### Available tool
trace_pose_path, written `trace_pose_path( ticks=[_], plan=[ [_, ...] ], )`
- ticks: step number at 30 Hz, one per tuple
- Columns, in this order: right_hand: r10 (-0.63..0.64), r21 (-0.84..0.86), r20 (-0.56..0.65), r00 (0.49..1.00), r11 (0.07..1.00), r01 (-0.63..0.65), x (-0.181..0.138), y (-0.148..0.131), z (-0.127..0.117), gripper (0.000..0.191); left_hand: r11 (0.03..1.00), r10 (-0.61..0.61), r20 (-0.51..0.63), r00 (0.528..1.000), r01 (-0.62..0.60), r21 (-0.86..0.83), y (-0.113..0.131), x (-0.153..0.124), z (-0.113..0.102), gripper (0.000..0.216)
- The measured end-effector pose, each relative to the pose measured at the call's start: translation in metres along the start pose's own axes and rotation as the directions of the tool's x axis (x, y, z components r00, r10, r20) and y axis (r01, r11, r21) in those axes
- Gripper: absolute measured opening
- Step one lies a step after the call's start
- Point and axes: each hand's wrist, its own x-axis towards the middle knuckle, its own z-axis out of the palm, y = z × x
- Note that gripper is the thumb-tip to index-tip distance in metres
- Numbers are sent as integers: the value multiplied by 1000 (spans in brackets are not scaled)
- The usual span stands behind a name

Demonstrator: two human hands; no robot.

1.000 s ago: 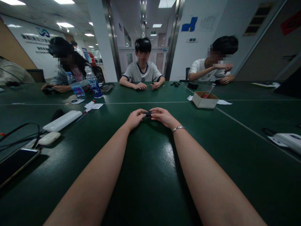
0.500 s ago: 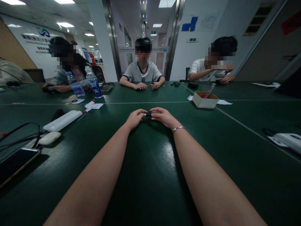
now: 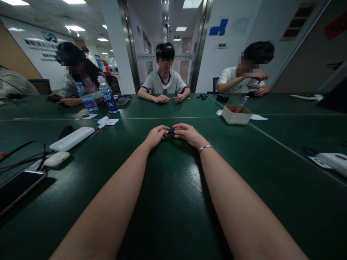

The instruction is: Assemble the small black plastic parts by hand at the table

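Both forearms extend straight forward over the dark green table (image 3: 173,202), converging toward its middle. The left hand (image 3: 155,136) lies palm down, knuckles up, fingers curled inward to the right. The right hand (image 3: 187,133) mirrors it, fingers curled to the left; a thin metal bracelet (image 3: 205,147) circles its wrist. Between the two sets of fingertips sits a small black object (image 3: 170,131), pinched from both sides with the fingers closed on it; it is too small to identify further. It is held just above or on the table surface, which of the two cannot be told.

The table surface is smooth, matte with a faint sheen, divided by thin pale seam lines. To the left lie a long white rounded case (image 3: 72,138), a smaller white oval case (image 3: 56,159), a black cable (image 3: 24,153) and a flat glossy black phone (image 3: 18,187). Two clear plastic water bottles (image 3: 108,98) with blue labels stand farther back on the left. To the right stands an open, shallow cardboard box (image 3: 235,115) with a slim red-and-clear tube (image 3: 241,104) leaning in it. A white flat device (image 3: 332,161) lies at the right edge. Three other people sit at the far side, hands on the table
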Motion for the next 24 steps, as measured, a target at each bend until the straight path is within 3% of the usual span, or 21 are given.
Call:
trace_pose_path(
  ticks=[24],
  plan=[
    [-9, -11, 1, 1000, 1000, 9, 0, -1, 1, 24, 1000, 14, 10, 1000, -14, -20, -4, 3, 1, 31]
  ],
)
